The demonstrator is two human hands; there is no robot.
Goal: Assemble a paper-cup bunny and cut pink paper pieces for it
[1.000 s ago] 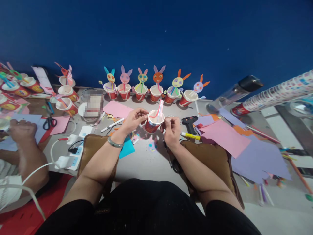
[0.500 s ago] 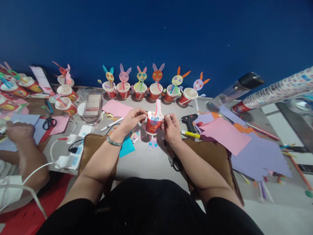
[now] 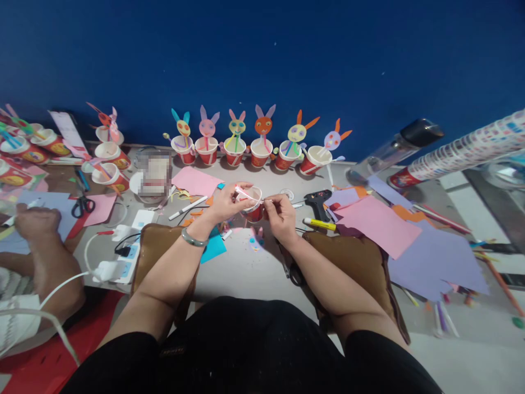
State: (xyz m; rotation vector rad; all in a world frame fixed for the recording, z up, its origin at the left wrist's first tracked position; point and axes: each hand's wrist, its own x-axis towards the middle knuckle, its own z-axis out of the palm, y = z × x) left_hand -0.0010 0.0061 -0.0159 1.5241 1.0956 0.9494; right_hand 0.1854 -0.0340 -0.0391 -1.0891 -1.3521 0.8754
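Pale paper forms the flat face [image 3: 256, 242] mid-tabletop [image 3: 232, 282], and beyond it the left hand [image 3: 230, 203] grips the smooth, tapering cup [image 3: 253, 214], whose straws [image 3: 245, 192] have swung leftward, leaving its right rim clear for the right hand [image 3: 280, 216], pinched on something too small to tell, while rabbit-eared cups [image 3: 235, 159] line the far edge.

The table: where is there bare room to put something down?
A wide bare patch of table lies before the black shirt, between the brown cushions, below the paper rabbit face. A thin strip runs between the held cup and rabbit cups. It's crowded right, with pink and purple paper, and left, around the power strip.
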